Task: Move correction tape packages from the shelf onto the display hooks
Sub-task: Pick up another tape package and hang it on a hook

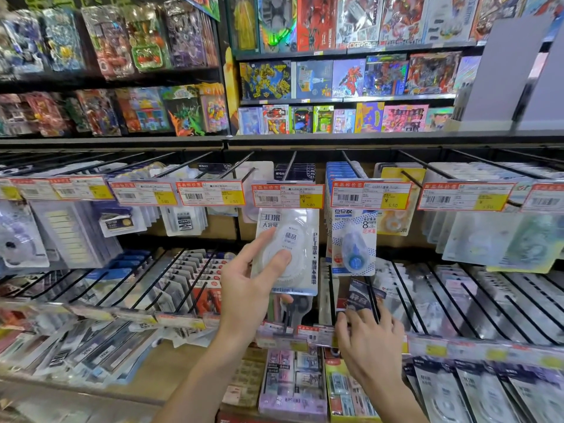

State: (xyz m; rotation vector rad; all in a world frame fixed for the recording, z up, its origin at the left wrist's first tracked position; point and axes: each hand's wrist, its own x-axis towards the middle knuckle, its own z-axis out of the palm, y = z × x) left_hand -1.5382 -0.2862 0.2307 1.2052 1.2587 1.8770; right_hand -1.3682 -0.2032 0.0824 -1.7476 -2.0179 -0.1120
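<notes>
1. My left hand is raised to the upper row of display hooks and grasps a correction tape package. The forefinger and another fingertip lie on the clear blister at the front, and one finger shows below the card's lower edge, behind it.
2. That package hangs upright just under a yellow-and-red price tag, between a dot tape package on its right and a gap on its left. I cannot tell whether its hole is on the hook.
3. My right hand is lower, at the second row of hooks. Its fingers are bent and pinch the bottom of a dark blue package that stands tilted among the black hook rods.
4. The two hands are apart, the left one higher and the right one nearer to me.
5. Toy boxes fill the shelves above the hook rail.
</notes>
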